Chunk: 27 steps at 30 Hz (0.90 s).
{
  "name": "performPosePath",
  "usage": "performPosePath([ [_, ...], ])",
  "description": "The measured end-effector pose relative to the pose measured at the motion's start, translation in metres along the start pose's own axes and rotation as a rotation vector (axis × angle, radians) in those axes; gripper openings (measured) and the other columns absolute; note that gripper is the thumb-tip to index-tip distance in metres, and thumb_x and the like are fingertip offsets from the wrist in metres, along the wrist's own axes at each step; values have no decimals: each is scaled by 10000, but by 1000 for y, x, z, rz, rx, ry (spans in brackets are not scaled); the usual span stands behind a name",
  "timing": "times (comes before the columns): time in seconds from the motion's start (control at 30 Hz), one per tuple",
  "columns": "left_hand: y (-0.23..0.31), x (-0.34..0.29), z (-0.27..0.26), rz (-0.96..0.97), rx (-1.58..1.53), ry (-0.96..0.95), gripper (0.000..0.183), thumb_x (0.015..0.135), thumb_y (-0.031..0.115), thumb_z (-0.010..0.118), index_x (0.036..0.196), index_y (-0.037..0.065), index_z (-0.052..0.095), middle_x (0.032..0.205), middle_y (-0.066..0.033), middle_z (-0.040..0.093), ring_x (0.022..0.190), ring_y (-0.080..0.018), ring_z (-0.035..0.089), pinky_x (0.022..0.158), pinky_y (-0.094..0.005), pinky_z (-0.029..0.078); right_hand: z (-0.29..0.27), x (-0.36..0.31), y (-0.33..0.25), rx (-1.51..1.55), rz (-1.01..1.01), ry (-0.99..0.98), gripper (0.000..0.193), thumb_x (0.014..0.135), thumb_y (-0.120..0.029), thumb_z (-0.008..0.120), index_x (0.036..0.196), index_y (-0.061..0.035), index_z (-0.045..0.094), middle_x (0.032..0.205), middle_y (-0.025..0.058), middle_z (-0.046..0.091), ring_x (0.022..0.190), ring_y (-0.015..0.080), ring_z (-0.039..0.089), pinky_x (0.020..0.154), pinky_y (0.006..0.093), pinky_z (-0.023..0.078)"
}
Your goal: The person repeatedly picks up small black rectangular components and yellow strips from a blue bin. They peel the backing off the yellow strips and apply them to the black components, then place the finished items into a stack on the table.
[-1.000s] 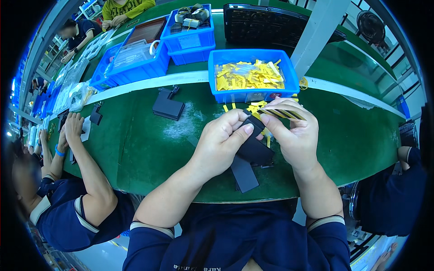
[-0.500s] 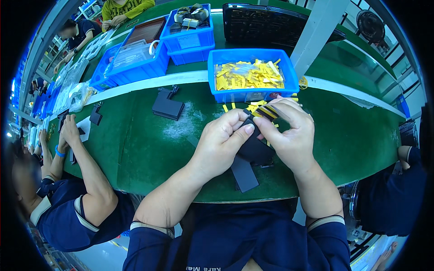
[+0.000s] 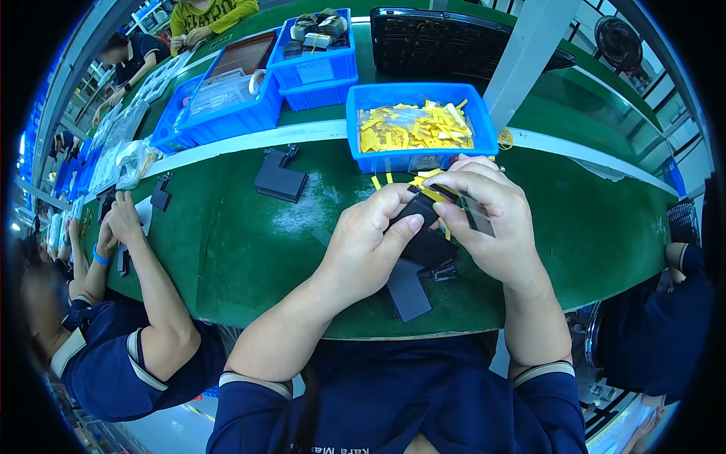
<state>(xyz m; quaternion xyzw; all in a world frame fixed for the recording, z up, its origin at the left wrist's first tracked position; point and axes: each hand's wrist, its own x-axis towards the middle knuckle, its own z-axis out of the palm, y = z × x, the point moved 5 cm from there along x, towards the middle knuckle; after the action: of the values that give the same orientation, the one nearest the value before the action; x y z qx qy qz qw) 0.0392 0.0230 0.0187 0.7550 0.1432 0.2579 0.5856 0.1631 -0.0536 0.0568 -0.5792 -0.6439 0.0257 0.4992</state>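
A black flat block (image 3: 416,208), like a small battery pack, is pinched in my left hand (image 3: 363,242), thumb on its face. Across its upper end runs a yellow strip (image 3: 434,194). My right hand (image 3: 495,219) closes its thumb and fingers at that end of the block. A dark, see-through sheet (image 3: 478,216) is tucked between the right fingers and palm. Loose yellow strips (image 3: 388,178) lie on the table just beyond both hands. Below them, more black flat pieces (image 3: 409,293) rest near the table edge, partly covered by my hands.
A blue bin (image 3: 355,144) of yellow strips stands ahead, beside a white post (image 3: 529,64). Black blocks (image 3: 280,180) are stacked left of centre. Further back are blue crates (image 3: 314,72) and a black tray (image 3: 454,45). At left, a co-worker's hands (image 3: 121,219) handle dark parts.
My right hand has turned and lowered. The striped sheet held above the block has tipped into the right palm, and a yellow strip now shows across the block's end.
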Motion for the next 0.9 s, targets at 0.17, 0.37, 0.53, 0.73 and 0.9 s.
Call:
performPosePath([
  [0.17, -14, 2, -2, -87, -244, 57, 156, 918, 36, 507, 1057, -33, 513, 962, -64, 637, 865, -66, 571, 754, -221, 456, -2, -1, -10, -311, -218, 99, 278, 588, 15, 708, 849, -58, 647, 834, 68, 607, 857, 253, 592, 848, 432, 443],
  [0.37, -22, 1, -4, -88, -306, 130, 139, 888, 22, 543, 1016, -30, 534, 868, -71, 660, 783, -61, 582, 683, -223, 465, -2, -3, -20, -482, -388, 53, 150, 630, -7, 681, 740, -102, 641, 843, 14, 602, 906, 230, 591, 970, 532, 379],
  [0.53, -14, 1, -7, -172, -205, -77, 133, 902, 33, 531, 1023, -21, 528, 960, -74, 629, 869, -87, 585, 766, -229, 465, -21, 2, -5, -320, -183, 148, 147, 652, 0, 691, 776, -71, 655, 807, 37, 614, 818, 215, 608, 855, 408, 465],
  [0.73, -12, 5, -8, 84, -285, 147, 162, 885, 40, 583, 1028, -27, 546, 1009, -71, 610, 901, -111, 585, 812, -249, 470, -3, -14, 49, 414, 556, 146, 108, 801, -41, 643, 882, 29, 649, 812, 61, 642, 737, 97, 580, 671, 258, 469],
  [0.9, -19, 3, -11, 57, -238, 174, 189, 857, 51, 628, 1017, -37, 580, 992, -82, 590, 889, -124, 598, 752, -247, 498, 13, -12, 34, 573, 590, -74, 176, 782, -35, 638, 952, 13, 641, 877, 61, 628, 799, 120, 589, 742, 266, 476],
])
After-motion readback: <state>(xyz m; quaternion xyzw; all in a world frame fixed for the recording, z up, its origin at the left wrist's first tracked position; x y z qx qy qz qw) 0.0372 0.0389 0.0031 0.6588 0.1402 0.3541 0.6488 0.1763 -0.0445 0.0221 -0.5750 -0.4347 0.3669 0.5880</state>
